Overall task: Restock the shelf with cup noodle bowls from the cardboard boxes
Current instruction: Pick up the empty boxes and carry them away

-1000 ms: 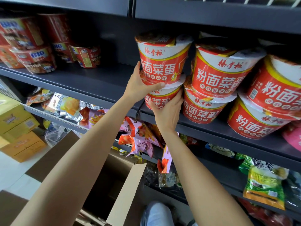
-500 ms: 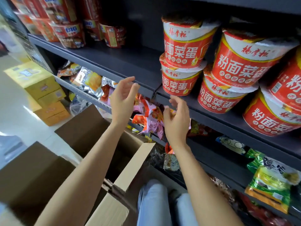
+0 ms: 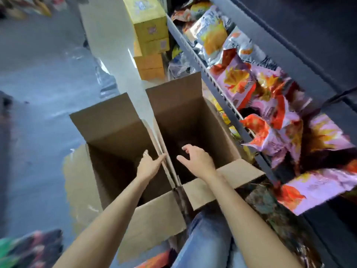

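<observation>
No bowls show in the two open boxes (image 3: 193, 117), whose dark bottoms hide any left, so they should be light, thin-walled and best gripped round the rim, as the left hand (image 3: 149, 165) and right hand (image 3: 197, 158) reach in, fingers spread, empty; no label is readable.

Deep shadow hides the contents of both cardboard boxes (image 3: 185, 120), and motion blur smears the snack bags (image 3: 270, 105) at three o'clock.
</observation>
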The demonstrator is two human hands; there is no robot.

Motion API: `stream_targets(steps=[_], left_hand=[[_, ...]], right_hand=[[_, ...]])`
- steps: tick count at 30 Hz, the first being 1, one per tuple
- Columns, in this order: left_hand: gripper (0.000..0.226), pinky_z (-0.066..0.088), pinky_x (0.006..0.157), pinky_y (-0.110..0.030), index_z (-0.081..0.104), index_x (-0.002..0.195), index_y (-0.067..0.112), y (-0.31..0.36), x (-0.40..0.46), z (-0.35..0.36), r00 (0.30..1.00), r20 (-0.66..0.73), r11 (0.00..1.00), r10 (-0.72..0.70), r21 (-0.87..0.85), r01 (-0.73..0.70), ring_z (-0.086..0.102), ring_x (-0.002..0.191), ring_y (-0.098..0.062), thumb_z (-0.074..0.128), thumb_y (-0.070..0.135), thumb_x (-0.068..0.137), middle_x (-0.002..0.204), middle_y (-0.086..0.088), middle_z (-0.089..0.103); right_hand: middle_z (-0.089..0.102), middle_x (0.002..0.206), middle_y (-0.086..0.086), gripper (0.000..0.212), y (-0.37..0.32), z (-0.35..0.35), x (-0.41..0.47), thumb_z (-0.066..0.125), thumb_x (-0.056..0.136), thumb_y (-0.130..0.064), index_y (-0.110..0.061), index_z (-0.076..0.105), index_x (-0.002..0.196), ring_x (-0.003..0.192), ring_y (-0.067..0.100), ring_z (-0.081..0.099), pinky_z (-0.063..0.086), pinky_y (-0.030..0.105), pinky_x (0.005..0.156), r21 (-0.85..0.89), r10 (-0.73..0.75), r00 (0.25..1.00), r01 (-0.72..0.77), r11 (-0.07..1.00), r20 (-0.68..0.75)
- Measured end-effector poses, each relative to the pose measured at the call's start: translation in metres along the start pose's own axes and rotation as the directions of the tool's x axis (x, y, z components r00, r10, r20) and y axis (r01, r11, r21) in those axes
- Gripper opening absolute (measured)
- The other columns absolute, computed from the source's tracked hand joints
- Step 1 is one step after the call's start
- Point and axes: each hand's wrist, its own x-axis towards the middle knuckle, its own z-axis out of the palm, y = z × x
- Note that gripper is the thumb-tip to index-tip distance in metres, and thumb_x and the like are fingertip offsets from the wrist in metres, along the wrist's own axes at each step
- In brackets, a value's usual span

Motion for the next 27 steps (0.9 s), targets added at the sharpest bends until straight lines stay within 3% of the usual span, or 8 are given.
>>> stream_targets(steps=[3, 6, 9, 12, 14, 19, 27], left_hand=[[0.087, 0.051, 0.095, -0.044, 0.014, 0.153, 0.017, -0.012, 0.023, 0.016, 0.994, 0.055, 0.991, -0.096, -0.090, 0.101, 0.057, 0.119, -0.029, 0.058, 0.054, 0.088, 0.145, -0.011, 0.046], [0.072, 0.058, 0.076, -0.037, 0.014, 0.152, 0.023, -0.010, 0.023, 0.022, 0.991, 0.111, 0.994, -0.072, -0.075, 0.081, 0.066, 0.096, -0.023, 0.053, 0.042, 0.095, 0.131, -0.004, 0.056], [0.063, 0.055, 0.086, -0.043, 0.018, 0.150, 0.029, -0.005, 0.022, 0.029, 0.998, 0.059, 1.000, -0.014, 0.008, 0.014, 0.066, 0.097, -0.029, 0.049, 0.028, 0.095, 0.121, -0.006, 0.064], [0.058, 0.047, 0.096, -0.042, 0.024, 0.146, 0.037, 0.002, 0.029, 0.035, 0.983, 0.048, 0.980, -0.179, -0.077, 0.182, 0.061, 0.107, -0.028, 0.046, 0.029, 0.093, 0.122, -0.001, 0.062], [0.047, 0.047, 0.097, -0.043, 0.030, 0.142, 0.038, 0.003, 0.032, 0.039, 0.958, 0.041, 0.952, -0.282, -0.115, 0.285, 0.060, 0.108, -0.028, 0.040, 0.035, 0.096, 0.123, -0.001, 0.062], [0.036, 0.047, 0.090, -0.039, 0.045, 0.135, 0.023, 0.000, 0.024, 0.027, 0.954, -0.133, 0.960, -0.269, 0.043, 0.277, 0.060, 0.107, -0.034, 0.034, 0.033, 0.102, 0.121, -0.007, 0.064], [0.027, 0.044, 0.082, -0.040, 0.051, 0.122, 0.013, -0.044, -0.025, -0.066, 0.869, -0.311, 0.915, -0.385, -0.009, 0.403, 0.060, 0.101, -0.043, 0.042, 0.028, 0.101, 0.110, -0.018, 0.067]], right_hand=[[0.060, 0.126, 0.005, 0.046, -0.007, 0.028, 0.040, 0.048, 0.096, -0.044, -0.020, 0.045, 0.135, 0.113, 0.028, 0.058, 0.047, 0.037, 0.090, -0.021, 0.012, 0.989, -0.009, 1.000, 0.145], [0.061, 0.122, 0.011, 0.050, -0.011, 0.046, 0.065, 0.045, 0.097, -0.043, -0.018, 0.037, 0.140, 0.109, 0.032, 0.060, 0.049, 0.041, 0.089, -0.074, 0.019, 0.963, 0.001, 0.997, 0.270], [0.061, 0.121, 0.013, 0.053, -0.012, 0.055, 0.078, 0.037, 0.100, -0.032, -0.018, 0.023, 0.149, 0.107, 0.034, 0.060, 0.047, 0.043, 0.089, -0.117, 0.037, 0.921, 0.010, 0.993, 0.387], [0.062, 0.120, 0.013, 0.055, -0.013, 0.059, 0.084, 0.031, 0.101, -0.031, -0.018, 0.012, 0.152, 0.102, 0.031, 0.062, 0.048, 0.041, 0.086, -0.097, 0.050, 0.896, -0.008, 0.995, 0.441], [0.063, 0.119, 0.012, 0.055, -0.017, 0.063, 0.085, 0.028, 0.103, -0.030, -0.015, 0.009, 0.152, 0.099, 0.029, 0.063, 0.048, 0.037, 0.081, -0.134, 0.049, 0.893, 0.013, 0.991, 0.448], [0.062, 0.121, 0.013, 0.056, -0.030, 0.069, 0.083, 0.040, 0.101, -0.025, -0.004, 0.015, 0.147, 0.100, 0.030, 0.065, 0.054, 0.040, 0.083, -0.221, 0.104, 0.905, -0.012, 0.975, 0.413], [0.065, 0.110, 0.019, 0.040, -0.083, 0.016, 0.074, 0.046, 0.095, -0.016, -0.003, 0.031, 0.129, 0.097, 0.040, 0.063, 0.047, 0.042, 0.076, -0.311, 0.189, 0.965, -0.126, 0.942, 0.183]])
